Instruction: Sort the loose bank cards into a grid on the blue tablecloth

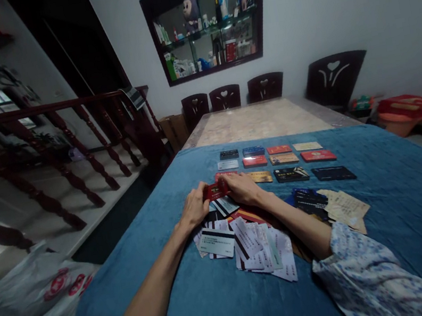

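Note:
Both my hands meet over a red card (pixel 215 190) on the blue cloth (pixel 406 211). My left hand (pixel 195 207) pinches the card's left end and my right hand (pixel 243 187) grips its right end. Just in front of my wrists lies a loose heap of cards (pixel 245 241), many face down and white. Beyond my hands, several cards (pixel 284 159) lie in neat rows, red, blue, black and tan. A smaller pile of dark and cream cards (pixel 330 205) sits to the right of my right forearm.
The cloth covers the near part of a long table (pixel 257 120) with dark chairs (pixel 266 85) around its far end. A wooden stair railing (pixel 71 143) runs on the left, a white plastic bag (pixel 32 301) lies at lower left, and a wall cabinet (pixel 207 18) hangs beyond.

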`<state>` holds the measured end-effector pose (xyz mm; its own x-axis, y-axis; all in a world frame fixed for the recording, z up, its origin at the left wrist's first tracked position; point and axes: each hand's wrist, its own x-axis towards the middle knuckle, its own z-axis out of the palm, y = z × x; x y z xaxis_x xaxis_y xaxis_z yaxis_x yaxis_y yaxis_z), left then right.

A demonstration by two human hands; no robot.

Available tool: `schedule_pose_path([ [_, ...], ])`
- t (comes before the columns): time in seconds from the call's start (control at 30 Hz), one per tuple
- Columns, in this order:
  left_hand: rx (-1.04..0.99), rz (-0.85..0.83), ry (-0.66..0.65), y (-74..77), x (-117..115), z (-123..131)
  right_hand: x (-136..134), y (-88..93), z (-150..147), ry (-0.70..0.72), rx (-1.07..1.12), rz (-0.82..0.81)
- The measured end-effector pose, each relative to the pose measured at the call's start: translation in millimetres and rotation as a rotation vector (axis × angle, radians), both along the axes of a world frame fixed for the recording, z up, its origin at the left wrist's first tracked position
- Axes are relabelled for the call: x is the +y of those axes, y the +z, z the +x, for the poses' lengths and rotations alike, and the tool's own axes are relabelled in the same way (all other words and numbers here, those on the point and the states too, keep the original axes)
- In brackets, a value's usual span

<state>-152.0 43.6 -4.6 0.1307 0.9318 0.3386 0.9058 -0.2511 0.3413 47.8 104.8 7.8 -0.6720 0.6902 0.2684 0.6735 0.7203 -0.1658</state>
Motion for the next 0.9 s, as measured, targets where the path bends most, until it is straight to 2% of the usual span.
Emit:
schedule_pose_path([
  [0.47,-0.038,0.092,-0.039,4.5,1,2,-2,7.2,1,0.012,0.012,0.050],
  [0.9,0.103,0.067,0.002,11.7,-3,11,-6,21.7,11,0.013,-0.080,0.105],
])
